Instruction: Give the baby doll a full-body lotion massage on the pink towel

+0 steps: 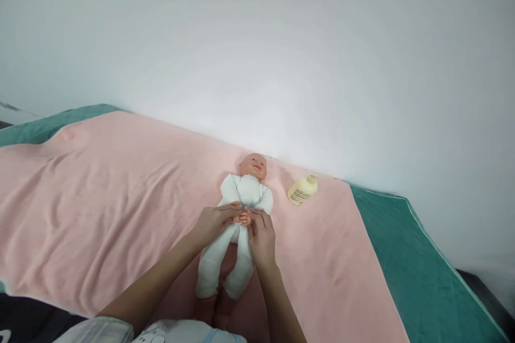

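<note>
A baby doll (248, 190) in white clothes lies on its back on the pink blanket (140, 187), head toward the wall. Both of its small hands are together over its belly. My left hand (215, 222) is closed around the doll's hand on the left, fingertips at its middle. From the other side my right hand (262, 236) holds the doll's other hand, thumb below and fingers above. My fingers partly cover the doll's hands. To the right of the doll, a pale yellow bottle (302, 190) with printed text rests on the blanket, seemingly tilted.
Green quilted cloth (426, 257) shows beyond the blanket on the right and at the far left. A white wall (257, 53) rises directly behind the doll. Dark fabric (32, 319) shows at the lower left.
</note>
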`<state>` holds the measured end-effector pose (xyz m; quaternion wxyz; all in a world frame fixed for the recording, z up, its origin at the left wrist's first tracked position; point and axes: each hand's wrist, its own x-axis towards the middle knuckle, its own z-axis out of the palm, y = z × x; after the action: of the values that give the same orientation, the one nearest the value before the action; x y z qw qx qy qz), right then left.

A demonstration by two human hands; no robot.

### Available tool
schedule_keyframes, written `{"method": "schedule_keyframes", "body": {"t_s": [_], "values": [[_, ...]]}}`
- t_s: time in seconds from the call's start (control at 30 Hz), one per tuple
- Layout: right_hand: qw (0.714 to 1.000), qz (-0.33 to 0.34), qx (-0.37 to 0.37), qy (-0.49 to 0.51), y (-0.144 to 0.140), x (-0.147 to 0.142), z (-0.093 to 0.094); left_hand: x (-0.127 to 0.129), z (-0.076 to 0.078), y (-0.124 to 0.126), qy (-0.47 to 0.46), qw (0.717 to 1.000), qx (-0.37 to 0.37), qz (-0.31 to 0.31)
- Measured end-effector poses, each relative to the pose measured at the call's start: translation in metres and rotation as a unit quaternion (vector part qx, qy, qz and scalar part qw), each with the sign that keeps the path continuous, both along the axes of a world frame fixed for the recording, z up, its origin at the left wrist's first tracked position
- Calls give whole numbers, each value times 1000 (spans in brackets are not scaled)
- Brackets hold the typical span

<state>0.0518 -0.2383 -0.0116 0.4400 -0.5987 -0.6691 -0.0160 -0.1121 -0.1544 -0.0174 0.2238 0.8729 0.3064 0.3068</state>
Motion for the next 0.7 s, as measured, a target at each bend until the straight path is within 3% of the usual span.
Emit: {"method": "schedule_keyframes", "body": {"t_s": [0.17,0.23,0.33,0.53,0.6,0.7], "values": [[999,10,-12,40,-1,4,3,-5,7,2,-15,1000,-20,-3],[995,-4,-13,95,-4,10,7,-11,13,3,-28,998,-39,37],[974,-88,-22,206,-9,24,15,-27,21,4,-25,986,-80,146],[883,-246,-23,400,-22,71,13,-73,25,21,-12,928,-146,344],[842,-263,-16,471,-25,88,3,-87,24,31,11,915,-166,368],[777,-236,-5,583,-27,107,-15,-102,22,43,50,906,-196,372]]}}
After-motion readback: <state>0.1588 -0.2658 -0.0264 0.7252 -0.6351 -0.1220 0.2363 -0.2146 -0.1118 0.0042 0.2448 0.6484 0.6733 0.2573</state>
